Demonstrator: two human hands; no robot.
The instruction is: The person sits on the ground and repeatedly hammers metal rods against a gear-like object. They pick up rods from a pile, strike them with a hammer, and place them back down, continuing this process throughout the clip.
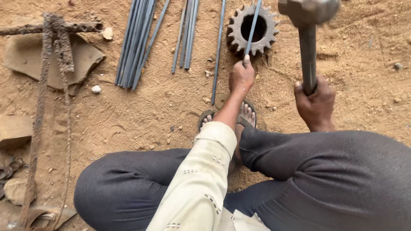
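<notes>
The person sits low on bare sandy ground, knees bent, one sandalled foot flat on the dirt between them. The left hand is closed around the near end of a thin grey-blue metal rod, which slants up and away across the open centre of a rusty toothed gear wheel lying flat on the sand near the top edge of the view. The right hand is clenched around the metal handle of a heavy hammer, held upright; its blurred steel head sits at the top edge, just right of the gear and above it. Left of the gear, more thin rods lie on the ground: a single one just beside the left hand, a small group farther left, and a larger bundle beyond that. At the far left, a rusted welded iron frame rests over a scrap of brown sacking, well apart from both hands.
</notes>
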